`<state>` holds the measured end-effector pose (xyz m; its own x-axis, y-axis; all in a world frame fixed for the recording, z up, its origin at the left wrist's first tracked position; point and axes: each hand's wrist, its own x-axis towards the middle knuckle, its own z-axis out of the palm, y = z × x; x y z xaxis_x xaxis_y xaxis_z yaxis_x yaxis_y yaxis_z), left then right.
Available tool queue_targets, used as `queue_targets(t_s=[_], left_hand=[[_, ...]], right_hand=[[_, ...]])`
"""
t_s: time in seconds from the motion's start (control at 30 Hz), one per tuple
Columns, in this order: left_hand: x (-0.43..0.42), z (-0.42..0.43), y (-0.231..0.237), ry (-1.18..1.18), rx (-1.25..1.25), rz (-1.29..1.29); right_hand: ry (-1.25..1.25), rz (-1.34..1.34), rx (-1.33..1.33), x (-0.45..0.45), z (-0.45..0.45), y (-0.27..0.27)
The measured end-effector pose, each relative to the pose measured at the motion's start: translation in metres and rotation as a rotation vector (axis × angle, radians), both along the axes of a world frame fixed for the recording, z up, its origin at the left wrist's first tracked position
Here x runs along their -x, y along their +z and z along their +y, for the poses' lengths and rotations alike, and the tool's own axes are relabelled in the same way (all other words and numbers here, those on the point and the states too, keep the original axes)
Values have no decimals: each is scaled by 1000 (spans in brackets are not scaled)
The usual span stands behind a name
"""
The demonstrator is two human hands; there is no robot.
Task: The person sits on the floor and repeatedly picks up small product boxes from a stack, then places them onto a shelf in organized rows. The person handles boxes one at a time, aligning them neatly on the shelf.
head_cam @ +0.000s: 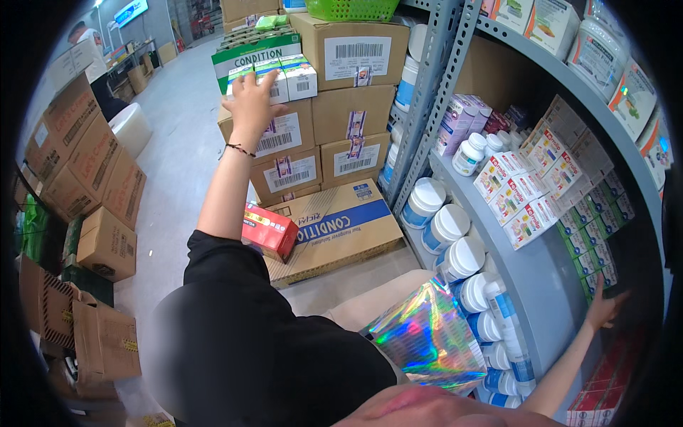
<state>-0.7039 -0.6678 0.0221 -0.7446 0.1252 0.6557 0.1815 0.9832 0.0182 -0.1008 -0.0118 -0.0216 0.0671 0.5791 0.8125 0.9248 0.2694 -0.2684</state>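
My left hand [252,104] is stretched out with its fingers spread over small white, green and blue cartons [299,80]. They sit in front of a green display box [256,52] on stacked cardboard boxes. Its fingertips overlap the cartons; whether they touch cannot be told. On the far right, my right hand [605,310] reaches into the shelf, fingers apart and nothing visible in them. Beside it are stacked green and white small boxes [592,235]. A shiny holographic bag [427,336] lies by my lap. A red box [270,234] rests on a flat cardboard carton [341,229].
A grey metal shelf [512,267] curves along my right, with white tubs [447,228] below and Ferrolip boxes [523,197] on it. Stacked cartons [352,107] stand ahead, under a green basket [349,8]. More cardboard boxes [85,160] line the left; a person [93,45] stands far off.
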Motion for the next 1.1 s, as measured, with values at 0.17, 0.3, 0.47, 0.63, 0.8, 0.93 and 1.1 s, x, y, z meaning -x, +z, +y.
queue_targets(t_s=[0.17, 0.3, 0.47, 0.63, 0.8, 0.93, 1.1], left_hand=[[9, -15, -21, -118, -45, 192], [3, -21, -25, -157, -14, 281], [-6, -47, -29, -290, -54, 316], [-3, -56, -28, -396, -206, 480], [16, -61, -23, -525, -142, 404], [20, -62, -28, -580, -157, 366], [34, -79, -48, -708, -178, 455]], right_hand=[[474, 62, -421, 10, -60, 29], [648, -78, -595, 80, -188, 50], [1287, -333, -694, 235, -305, 57], [1618, -461, -444, 404, -397, 76], [1566, -487, -627, 552, -453, 64], [1425, -481, -586, 608, -473, 41], [1555, -285, -567, 610, -475, 28]])
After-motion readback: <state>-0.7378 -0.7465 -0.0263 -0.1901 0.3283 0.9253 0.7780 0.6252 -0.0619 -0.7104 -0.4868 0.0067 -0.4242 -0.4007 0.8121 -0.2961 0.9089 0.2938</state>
